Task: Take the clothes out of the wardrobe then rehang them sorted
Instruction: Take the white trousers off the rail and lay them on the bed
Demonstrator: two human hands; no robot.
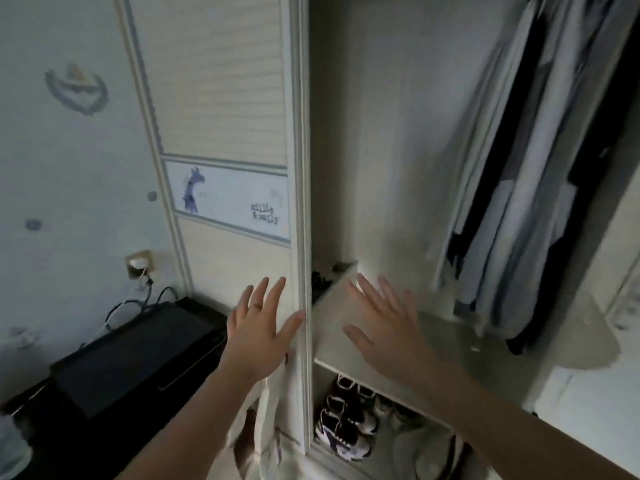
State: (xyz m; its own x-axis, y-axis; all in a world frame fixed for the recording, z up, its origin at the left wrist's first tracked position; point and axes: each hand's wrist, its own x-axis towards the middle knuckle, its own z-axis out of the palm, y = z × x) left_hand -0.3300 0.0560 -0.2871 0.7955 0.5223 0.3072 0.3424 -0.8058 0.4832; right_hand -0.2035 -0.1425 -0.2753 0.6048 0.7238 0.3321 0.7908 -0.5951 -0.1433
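Nearest, low and just right of the sliding door (221, 98): pairs of sneakers (346, 420) in the open compartment under the wardrobe shelf (450, 341), dark-and-white ones toward the door, pale ones farther right. At the door's foot, a strip of pale cloth (266, 410), hanging; kind unclear.

Above that, two bare forearms reaching forward. Left hand (258, 332) spread flat over the door's lower panel, fingers straight and apart, thumb at the door's right edge, grasping nothing; actual contact hard to tell. Right hand (388, 327) just right of the door's edge, likewise released, fingers straight and fanned, palm down over the shelf, holding nothing; contact with the board not clear.

Shelf a pale matte board running right from the door, with small dark objects at its back corner beside the door, too blurred to name.

Left of the door, low down: a flat black case or device (138, 355), cables (128, 306) looping up behind it to a wall socket (138, 268).

On the door: cream slatted upper panel, below it a pale band with a blue giraffe picture (192, 192) and small dark lettering.

Farther in, up and right of the door: the clothes (519, 202), inside the wardrobe, hanging in a tight slanted row of white, grey and black garments, blurred, hems just above the shelf.

Farthest, left of the door: pale room wall (52, 168) with a faded wreath-like emblem (76, 88) and a few grey dots.
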